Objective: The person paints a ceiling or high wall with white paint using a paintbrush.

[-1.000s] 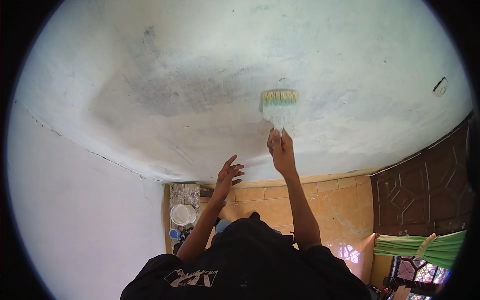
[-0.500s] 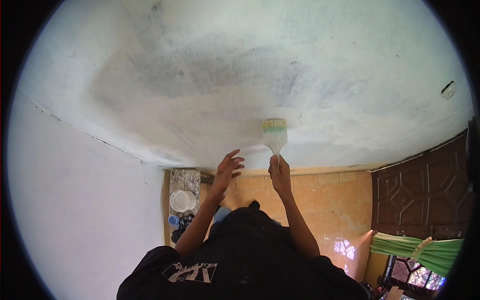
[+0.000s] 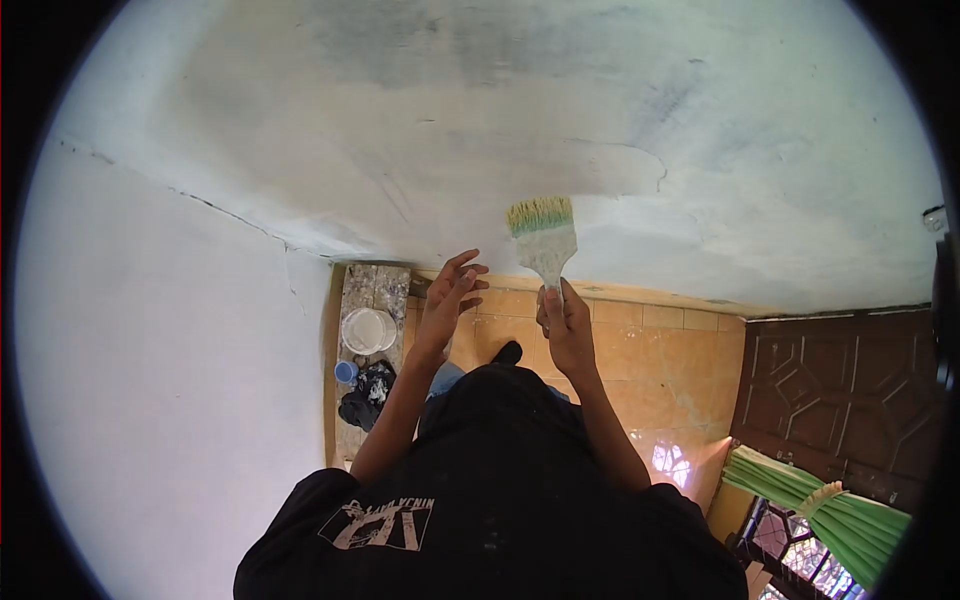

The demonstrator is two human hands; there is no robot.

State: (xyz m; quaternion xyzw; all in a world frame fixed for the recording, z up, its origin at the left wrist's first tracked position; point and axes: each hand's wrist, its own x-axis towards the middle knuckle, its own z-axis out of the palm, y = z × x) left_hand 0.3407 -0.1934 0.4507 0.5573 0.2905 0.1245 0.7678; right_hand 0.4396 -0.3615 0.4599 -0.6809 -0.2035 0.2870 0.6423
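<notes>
A wide paintbrush (image 3: 546,243) with yellow-green bristles and a paint-smeared white body is upright in my right hand (image 3: 567,326). The fingers of that hand wrap round its handle, the thumb lying along it. Behind the bristles rises a pale wall (image 3: 430,180) with grey, patchy streaks and a thin crack to the right of the brush. My left hand (image 3: 453,305) hangs in the air to the left of the brush, fingers loosely spread and holding nothing.
On a paint-spattered bench (image 3: 376,290) at left stand a white bucket (image 3: 368,330) and a blue cup (image 3: 346,372), beside a dark cloth bundle (image 3: 368,395). Orange floor tiles (image 3: 640,360) lie below. To the right are a dark carved door (image 3: 835,390) and a green curtain (image 3: 840,505).
The view has shifted, so the bench and floor appear higher. The brush has come nearer to me, its bristles now tilted slightly left. My left hand is still spread.
</notes>
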